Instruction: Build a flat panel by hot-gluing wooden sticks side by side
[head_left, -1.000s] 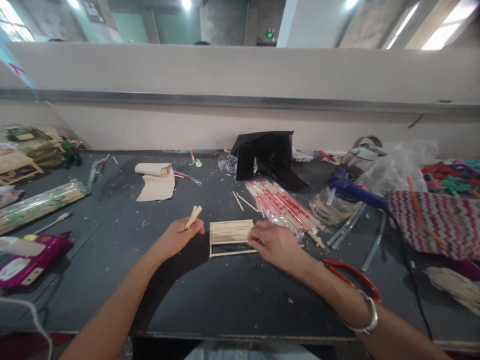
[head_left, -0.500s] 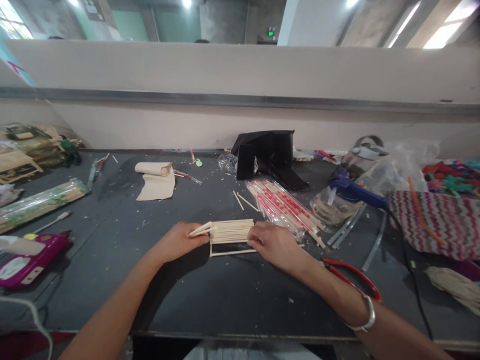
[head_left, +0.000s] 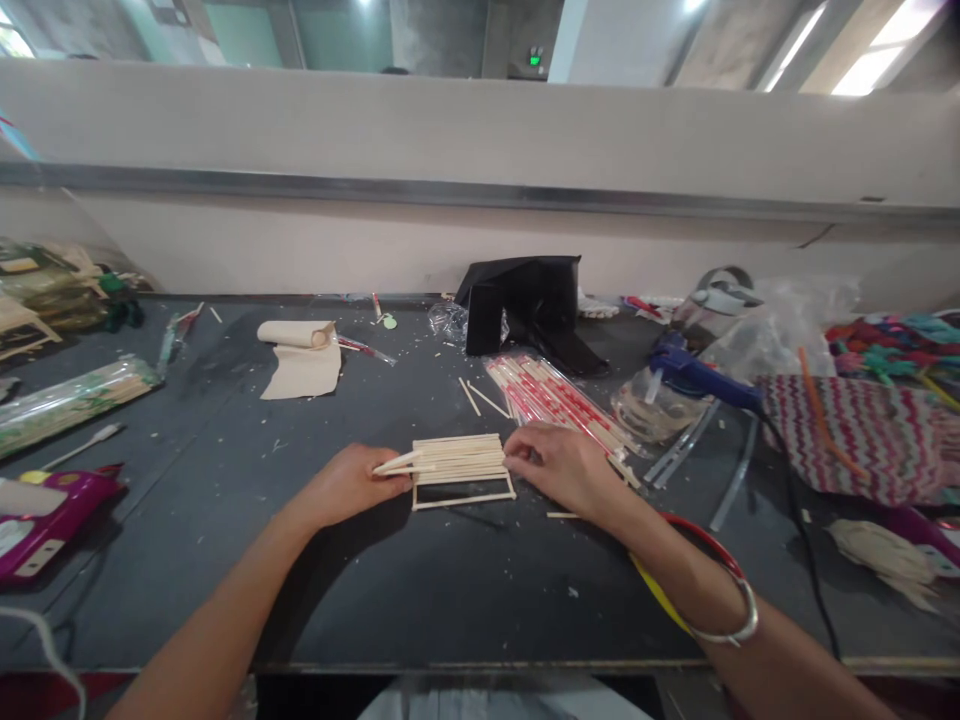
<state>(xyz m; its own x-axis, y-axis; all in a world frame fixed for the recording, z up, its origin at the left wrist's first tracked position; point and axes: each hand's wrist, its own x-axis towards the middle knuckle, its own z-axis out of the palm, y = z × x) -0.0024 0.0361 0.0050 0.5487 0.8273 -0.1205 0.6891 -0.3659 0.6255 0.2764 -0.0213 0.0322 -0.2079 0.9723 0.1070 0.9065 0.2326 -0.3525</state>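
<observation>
Left of your left hand sits a purple box (head_left: 60, 510), apart from the work, which leaves your hand room. Your left hand (head_left: 364, 482) pinches a few loose sticks (head_left: 397, 464) between thumb and fingers, their ends reaching over the panel, probably to keep spares close. The stick panel (head_left: 459, 455) lies flat between your hands, resting on the table (head_left: 450, 590), likely for steadiness (its near strip is an open gap). At its right edge is your right hand (head_left: 562, 468), fingers curled and narrow; I can't tell whether they grip anything. Just beyond that hand lies the stick packet (head_left: 551, 395), within easy reach. Farther right, a blue glue gun (head_left: 705, 378) lies clear of your fingers.
</observation>
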